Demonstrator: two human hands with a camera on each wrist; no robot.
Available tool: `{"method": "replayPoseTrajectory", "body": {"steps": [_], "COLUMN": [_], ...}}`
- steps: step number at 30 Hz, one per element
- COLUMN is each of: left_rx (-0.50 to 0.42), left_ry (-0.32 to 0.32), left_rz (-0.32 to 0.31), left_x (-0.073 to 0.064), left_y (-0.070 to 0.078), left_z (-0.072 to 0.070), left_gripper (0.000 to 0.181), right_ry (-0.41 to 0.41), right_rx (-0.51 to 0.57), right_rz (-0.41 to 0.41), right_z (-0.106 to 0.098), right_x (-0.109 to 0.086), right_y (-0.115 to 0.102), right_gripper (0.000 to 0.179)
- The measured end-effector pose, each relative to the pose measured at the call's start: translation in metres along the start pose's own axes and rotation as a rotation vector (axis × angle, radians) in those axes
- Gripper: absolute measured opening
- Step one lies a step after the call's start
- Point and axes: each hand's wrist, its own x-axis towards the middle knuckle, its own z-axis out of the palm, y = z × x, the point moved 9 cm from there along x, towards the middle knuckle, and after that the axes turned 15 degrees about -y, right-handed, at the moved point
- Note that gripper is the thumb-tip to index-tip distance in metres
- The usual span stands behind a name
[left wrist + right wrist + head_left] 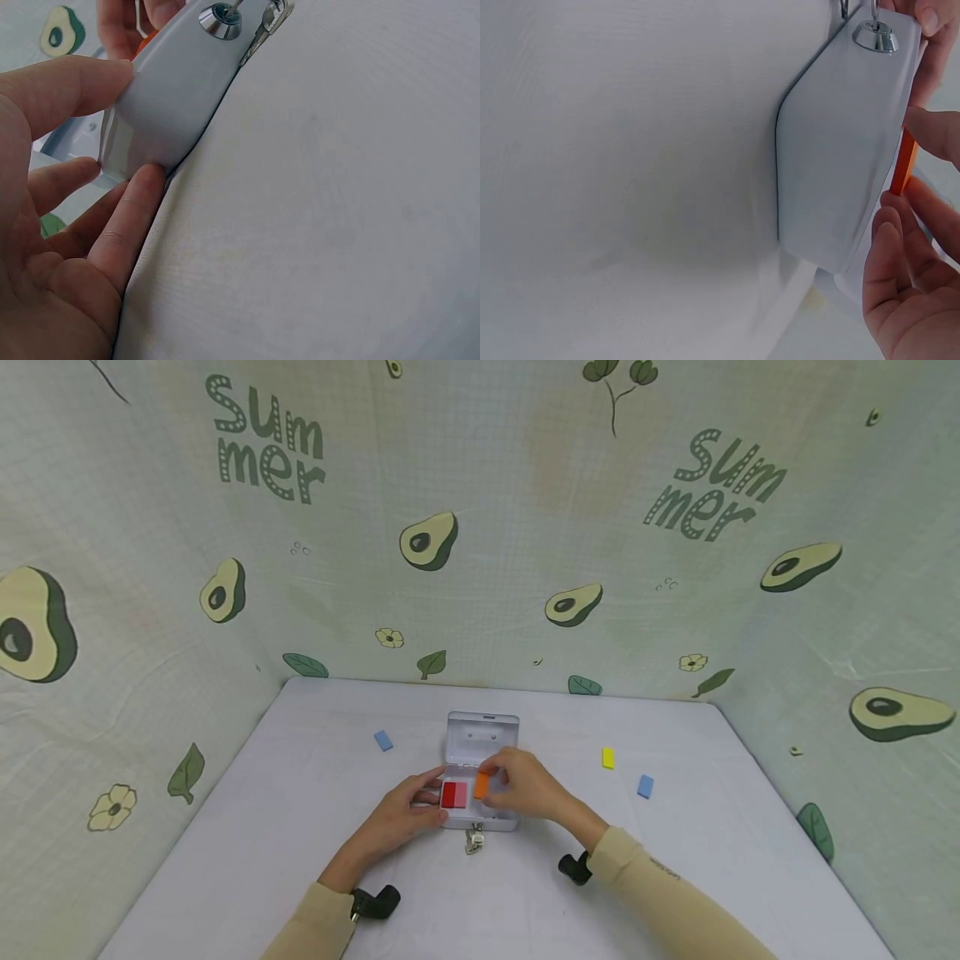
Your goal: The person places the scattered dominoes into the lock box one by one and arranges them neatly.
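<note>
A pale grey metal cash box [474, 819] stands with its lid [482, 731] raised at the back. My left hand [405, 814] holds its left side, the thumb at the front corner and the fingers along the side wall. Inside, a red block [448, 795] and a pink block [461, 795] lie side by side at the left. My right hand [525, 783] pinches an orange block [481, 786] over the box's interior, to the right of the pink one. In the right wrist view, thumb and fingertips grip the orange block [904, 163] at its two ends.
Keys [474, 841] hang from the lock [875, 37] on the box's front. A blue block [383, 741] lies at the back left of the white table [480, 910]. At the right lie a yellow block [607, 758] and another blue block [645, 787]. A printed cloth surrounds the table.
</note>
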Motion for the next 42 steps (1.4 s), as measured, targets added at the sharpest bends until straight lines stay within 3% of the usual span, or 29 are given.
{"method": "replayPoseTrajectory", "body": {"steps": [21, 42], "left_rx": [-0.001, 0.018], "left_ry": [0.0, 0.004], "left_rz": [0.004, -0.003], "left_x": [0.0, 0.0], "left_y": [0.0, 0.001], "left_z": [0.0, 0.0], "left_gripper": [0.073, 0.073], "right_ry": [-0.036, -0.044], "right_rx": [0.006, -0.083], "right_rz": [0.005, 0.007], "right_z": [0.011, 0.02], "right_x": [0.007, 0.014], "right_y": [0.006, 0.002], "right_gripper": [0.033, 0.036]}}
